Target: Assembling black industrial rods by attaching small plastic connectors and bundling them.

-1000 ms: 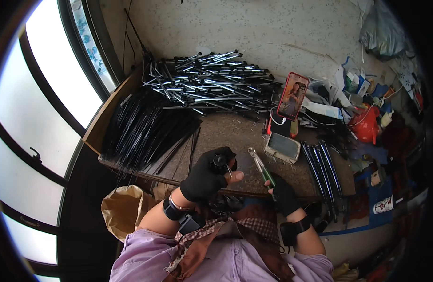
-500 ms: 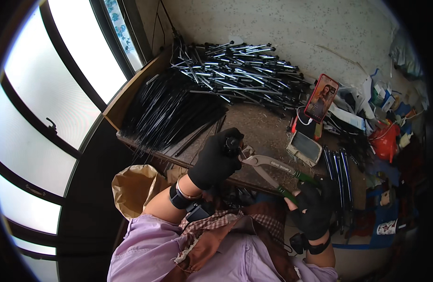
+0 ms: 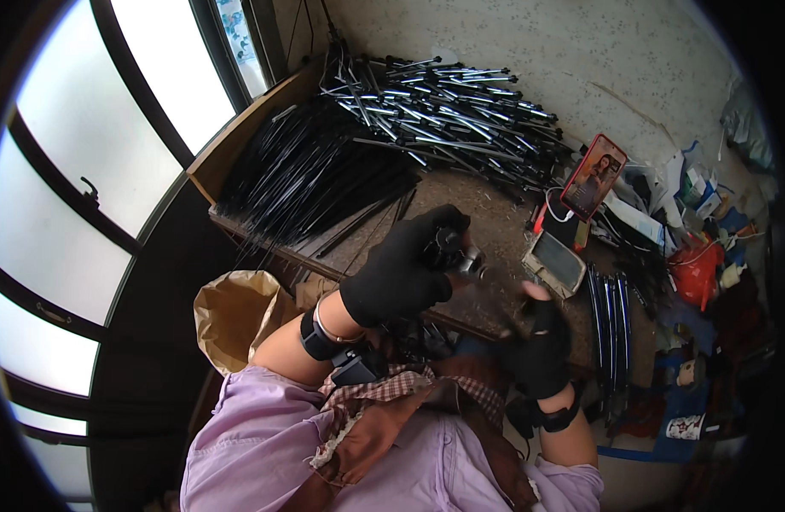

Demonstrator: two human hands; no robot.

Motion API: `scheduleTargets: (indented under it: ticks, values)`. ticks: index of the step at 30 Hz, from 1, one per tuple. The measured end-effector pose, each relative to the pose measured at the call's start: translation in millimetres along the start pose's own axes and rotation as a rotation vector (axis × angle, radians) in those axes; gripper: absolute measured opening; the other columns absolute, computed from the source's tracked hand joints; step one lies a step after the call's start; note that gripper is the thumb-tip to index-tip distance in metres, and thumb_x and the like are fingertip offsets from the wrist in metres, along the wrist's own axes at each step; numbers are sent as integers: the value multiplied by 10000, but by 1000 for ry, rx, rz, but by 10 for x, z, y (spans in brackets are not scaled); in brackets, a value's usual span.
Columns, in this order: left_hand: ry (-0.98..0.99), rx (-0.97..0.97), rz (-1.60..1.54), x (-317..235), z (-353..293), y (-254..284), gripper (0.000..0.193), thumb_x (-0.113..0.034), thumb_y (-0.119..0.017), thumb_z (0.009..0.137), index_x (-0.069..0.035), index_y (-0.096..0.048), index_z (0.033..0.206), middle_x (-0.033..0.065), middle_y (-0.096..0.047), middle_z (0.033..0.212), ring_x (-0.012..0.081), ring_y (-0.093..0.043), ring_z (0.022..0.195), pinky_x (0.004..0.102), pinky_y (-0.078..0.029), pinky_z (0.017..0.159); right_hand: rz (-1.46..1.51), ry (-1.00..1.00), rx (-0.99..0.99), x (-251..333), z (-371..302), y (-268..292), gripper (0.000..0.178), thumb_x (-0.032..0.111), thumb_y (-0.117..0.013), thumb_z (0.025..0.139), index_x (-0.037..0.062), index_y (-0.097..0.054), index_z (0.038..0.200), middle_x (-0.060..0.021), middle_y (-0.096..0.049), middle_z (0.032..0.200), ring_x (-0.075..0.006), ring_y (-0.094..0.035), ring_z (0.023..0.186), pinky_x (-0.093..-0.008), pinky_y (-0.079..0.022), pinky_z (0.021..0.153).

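My left hand (image 3: 396,271), in a black fingerless glove, is closed around a black round fitting (image 3: 444,242). A short shiny metal piece (image 3: 472,261) sticks out beside its fingertips. Across from it, my right hand (image 3: 539,346), gloved the same way, is held lower with its bare thumb up. Dark motion blur lies between the two hands, and the right fingers are smeared. The green-handled pliers cannot be made out clearly at this moment.
Behind lies a heap of metal rods with black ends (image 3: 460,115), beside thin black strips (image 3: 311,175) on the brown worktable (image 3: 486,205). A phone (image 3: 593,177), a grey rectangular box (image 3: 556,263), several dark tubes (image 3: 610,320) and a paper sack (image 3: 239,316) surround the hands.
The pliers spanned the space between my hands and now no longer show clearly. My right hand has drawn left and turned; my left hand has moved slightly right and away from me.
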State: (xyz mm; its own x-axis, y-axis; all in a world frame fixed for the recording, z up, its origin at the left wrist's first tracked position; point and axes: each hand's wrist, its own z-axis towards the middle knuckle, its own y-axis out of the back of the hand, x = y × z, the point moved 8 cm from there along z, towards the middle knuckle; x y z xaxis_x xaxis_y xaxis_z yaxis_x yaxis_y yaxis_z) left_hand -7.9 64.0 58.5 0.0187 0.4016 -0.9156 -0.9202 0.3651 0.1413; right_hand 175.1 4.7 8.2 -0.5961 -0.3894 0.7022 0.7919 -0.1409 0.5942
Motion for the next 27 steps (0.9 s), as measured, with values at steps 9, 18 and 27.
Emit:
scheduleTargets:
  ticks: [9, 18, 27]
  values:
    - [-22, 66, -216, 54, 105, -19, 420, 102, -617, 652, -53, -503, 1026, -1, -527, 910, 79, -499, 851, 234, -427, 747, 639, -263, 808, -76, -326, -656, 423, 101, -654, 721, -7, -537, 1113, -116, -608, 1057, -173, -580, 913, -306, -453, 799]
    - [-99, 47, -213, -70, 98, 23, 460, 63, -650, 658, -51, -485, 1071, 11, -532, 948, 100, -505, 857, 250, -428, 758, 585, -179, 506, -260, -287, -340, 445, 167, -699, 719, -3, -547, 1100, -143, -612, 1005, -256, -596, 899, -337, -462, 800]
    - [-193, 110, 93, -145, 66, 40, 565, -149, -812, 605, -38, -494, 1058, 33, -530, 911, 111, -486, 822, 268, -421, 738, -357, 90, -94, -68, 8, 202, 503, 163, -600, 817, -2, -431, 1262, -142, -562, 1115, -244, -567, 982, -350, -436, 852]
